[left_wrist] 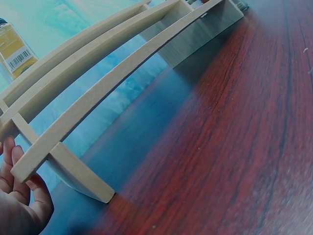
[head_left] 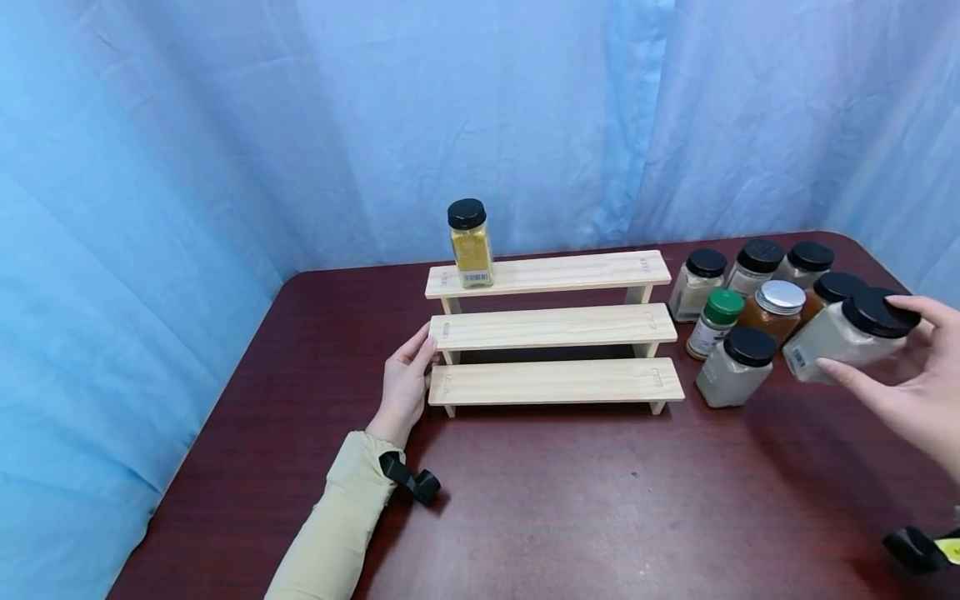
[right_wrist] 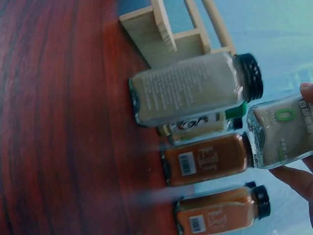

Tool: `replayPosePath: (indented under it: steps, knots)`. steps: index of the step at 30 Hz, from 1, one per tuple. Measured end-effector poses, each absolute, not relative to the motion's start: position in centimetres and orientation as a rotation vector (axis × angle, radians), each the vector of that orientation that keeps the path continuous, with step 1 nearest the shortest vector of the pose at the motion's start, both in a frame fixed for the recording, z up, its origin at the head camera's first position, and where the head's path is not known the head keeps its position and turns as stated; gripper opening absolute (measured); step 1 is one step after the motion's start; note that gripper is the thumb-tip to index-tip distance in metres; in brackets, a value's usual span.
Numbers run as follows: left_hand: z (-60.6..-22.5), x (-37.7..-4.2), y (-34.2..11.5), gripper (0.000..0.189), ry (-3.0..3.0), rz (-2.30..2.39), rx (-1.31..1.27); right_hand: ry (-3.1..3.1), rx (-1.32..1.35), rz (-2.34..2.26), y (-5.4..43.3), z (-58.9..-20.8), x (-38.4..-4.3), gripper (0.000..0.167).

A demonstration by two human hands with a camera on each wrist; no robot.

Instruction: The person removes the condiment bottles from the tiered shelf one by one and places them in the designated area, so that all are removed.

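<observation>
A three-tier wooden display rack [head_left: 555,327] stands on the dark red table. At its left end my left hand [head_left: 405,379] grips the edge near the middle tier; in the left wrist view the fingers [left_wrist: 9,164] curl in behind the front plank's end. My right hand [head_left: 926,375] holds a glass spice jar [head_left: 843,337] with a black lid and pale powder, tilted, thumb on its side and fingers at the lid. Raised off the table, this jar [right_wrist: 281,132] shows a green mark in the right wrist view. A jar of yellow powder [head_left: 472,250] stands upright on the top tier's left end.
Right of the rack several jars cluster: a black-lidded pale one [head_left: 735,371] in front, a green-capped bottle [head_left: 712,329], a silver-lidded brown jar [head_left: 772,308], and more black-lidded ones [head_left: 693,287] behind. Blue curtains [head_left: 480,108] hang around the table.
</observation>
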State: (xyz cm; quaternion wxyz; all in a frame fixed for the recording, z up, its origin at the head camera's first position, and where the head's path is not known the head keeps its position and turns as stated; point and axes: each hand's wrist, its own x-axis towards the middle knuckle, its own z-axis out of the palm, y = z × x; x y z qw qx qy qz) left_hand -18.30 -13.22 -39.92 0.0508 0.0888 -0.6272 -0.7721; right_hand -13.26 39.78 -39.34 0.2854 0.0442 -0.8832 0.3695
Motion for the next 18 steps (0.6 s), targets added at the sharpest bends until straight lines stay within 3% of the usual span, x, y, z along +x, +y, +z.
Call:
replayPosePath:
  steps: [7, 18]
  knots:
    - [-39.9, -18.3, -13.3, 0.039, -1.933, -2.332, 0.269, -2.481, 0.148, 0.901, 43.5, -43.7, -15.4, 0.109]
    - [-39.9, -18.3, -13.2, 0.039, -1.927, -2.336, 0.272, -2.640, 0.055, 0.770, 42.0, -43.1, -14.9, 0.105]
